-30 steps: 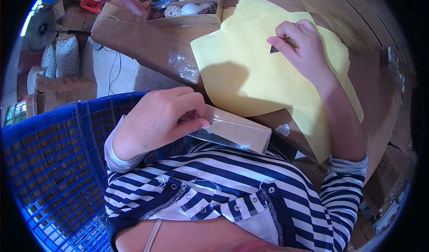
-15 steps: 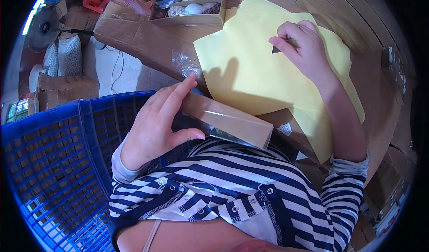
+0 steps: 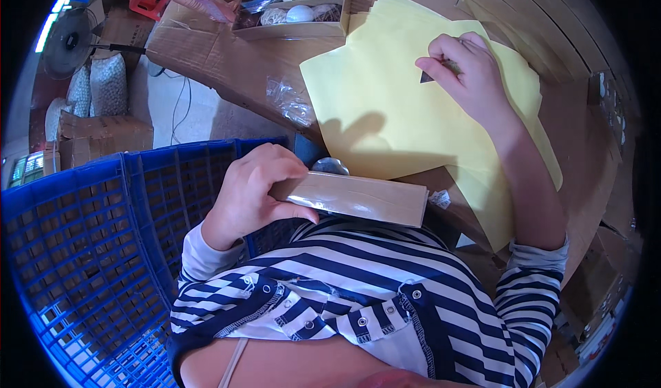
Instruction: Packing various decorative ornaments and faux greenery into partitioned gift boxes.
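My left hand [image 3: 251, 195] grips one end of a narrow brown cardboard box [image 3: 365, 196], thumb on the near side and fingers on the far side. The box lies across in front of my striped shirt, its side glossy as if wrapped in clear film. A round shiny piece [image 3: 330, 165] shows just behind it. My right hand [image 3: 471, 78] is closed over the yellow paper sheets [image 3: 385, 106], around a small thing whose dark pointed tip [image 3: 425, 77] sticks out by the thumb. The rest of that thing is hidden by my fingers.
A blue plastic crate [image 3: 76, 216] stands at the left. On the cardboard-covered table, a partitioned box [image 3: 296, 30] holds white eggs and moss, with crumpled clear film [image 3: 289, 102] nearer. Stacked cardboard [image 3: 530, 23] lines the far right; a fan [image 3: 69, 42] stands far left.
The box has turned nearly level, its far right end rising slightly. My left fingers, stretched out before, have curled round it. The right hand stays in place.
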Tool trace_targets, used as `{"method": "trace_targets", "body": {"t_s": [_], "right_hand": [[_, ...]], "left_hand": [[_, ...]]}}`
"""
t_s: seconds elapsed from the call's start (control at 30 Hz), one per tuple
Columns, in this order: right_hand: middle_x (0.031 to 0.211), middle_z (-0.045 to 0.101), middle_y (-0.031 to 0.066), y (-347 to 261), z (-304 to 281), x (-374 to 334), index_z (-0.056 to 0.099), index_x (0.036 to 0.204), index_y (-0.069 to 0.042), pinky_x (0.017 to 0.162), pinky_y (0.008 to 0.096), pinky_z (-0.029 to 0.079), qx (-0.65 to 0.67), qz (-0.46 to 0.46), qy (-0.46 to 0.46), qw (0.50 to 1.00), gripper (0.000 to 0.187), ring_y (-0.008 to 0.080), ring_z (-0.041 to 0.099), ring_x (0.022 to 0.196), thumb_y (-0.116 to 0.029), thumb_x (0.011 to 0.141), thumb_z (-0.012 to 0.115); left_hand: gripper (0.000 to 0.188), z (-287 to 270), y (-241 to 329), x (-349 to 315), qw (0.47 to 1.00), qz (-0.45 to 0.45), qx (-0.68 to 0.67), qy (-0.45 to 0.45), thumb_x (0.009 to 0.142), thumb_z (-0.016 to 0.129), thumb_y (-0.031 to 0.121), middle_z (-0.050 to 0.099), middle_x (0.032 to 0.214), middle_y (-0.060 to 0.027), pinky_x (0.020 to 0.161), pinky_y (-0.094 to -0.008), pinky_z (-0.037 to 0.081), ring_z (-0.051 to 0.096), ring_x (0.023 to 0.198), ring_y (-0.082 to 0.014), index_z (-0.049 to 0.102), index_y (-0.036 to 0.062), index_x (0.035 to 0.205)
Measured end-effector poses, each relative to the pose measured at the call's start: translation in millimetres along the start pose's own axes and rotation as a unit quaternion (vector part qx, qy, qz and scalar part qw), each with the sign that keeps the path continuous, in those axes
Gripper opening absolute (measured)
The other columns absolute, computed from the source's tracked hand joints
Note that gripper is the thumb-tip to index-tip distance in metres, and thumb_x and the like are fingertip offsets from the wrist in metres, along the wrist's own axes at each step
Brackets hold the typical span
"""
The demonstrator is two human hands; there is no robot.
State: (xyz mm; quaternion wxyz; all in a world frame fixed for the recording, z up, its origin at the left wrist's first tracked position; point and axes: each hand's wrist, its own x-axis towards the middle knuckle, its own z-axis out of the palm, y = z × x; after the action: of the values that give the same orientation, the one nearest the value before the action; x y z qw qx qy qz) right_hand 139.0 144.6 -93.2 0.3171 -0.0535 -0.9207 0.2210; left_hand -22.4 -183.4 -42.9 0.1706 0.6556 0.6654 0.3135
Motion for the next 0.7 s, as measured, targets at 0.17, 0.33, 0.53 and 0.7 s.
{"method": "trace_targets", "body": {"t_s": [0.17,0.33,0.53,0.7], "right_hand": [[0.06,0.056,-0.001,0.2,-0.5,0.5,0.057,0.081,-0.011,0.072,0.034,0.04,0.004,0.0,-0.004,1.0,0.027,0.019,0.051,0.059,-0.029,0.09,0.075],[0.06,0.055,-0.0012,-0.4,0.4,-1.0,0.057,0.081,-0.012,0.072,0.0343,0.04,-0.01,0.006,-0.004,1.0,0.027,0.0192,0.051,0.06,-0.03,0.09,0.074],[0.06,0.056,-0.0006,-4.4,-2.4,-0.8,0.056,0.077,-0.012,0.071,0.0343,0.041,-0.006,0.031,-0.017,0.999,0.029,0.0197,0.051,0.06,-0.03,0.088,0.076],[0.058,0.054,0.0017,-2.3,1.7,-2.2,0.054,0.069,-0.01,0.064,0.0345,0.043,-0.025,-0.044,-0.03,0.998,0.033,0.0224,0.051,0.058,-0.024,0.082,0.081]], "left_hand": [[0.064,-0.9,8.1,2.0,0.993,0.021,0.09,-0.07,0.07,0.078,0.05,0.056,0.087,-0.0035,0.061,-0.0304,0.047,0.056,0.077,-0.0198,0.068,0.0262,0.128],[0.058,-0.5,15.9,9.8,0.986,-0.046,0.099,-0.125,0.071,0.077,0.053,0.054,0.086,-0.0032,0.061,-0.0321,0.047,0.055,0.076,-0.0207,0.072,0.0248,0.122],[0.08,32.3,-25.9,-22.0,0.989,-0.056,0.028,0.134,0.071,0.071,0.073,0.059,0.104,-0.0124,0.076,-0.0328,0.05,0.06,0.089,-0.025,0.064,0.002,0.107],[0.063,116.6,-70.4,-94.5,0.881,-0.215,-0.306,0.291,0.098,0.058,0.053,0.054,0.12,-0.0138,0.094,-0.0371,0.047,0.057,0.107,-0.0244,0.048,-0.0011,0.128]]}}
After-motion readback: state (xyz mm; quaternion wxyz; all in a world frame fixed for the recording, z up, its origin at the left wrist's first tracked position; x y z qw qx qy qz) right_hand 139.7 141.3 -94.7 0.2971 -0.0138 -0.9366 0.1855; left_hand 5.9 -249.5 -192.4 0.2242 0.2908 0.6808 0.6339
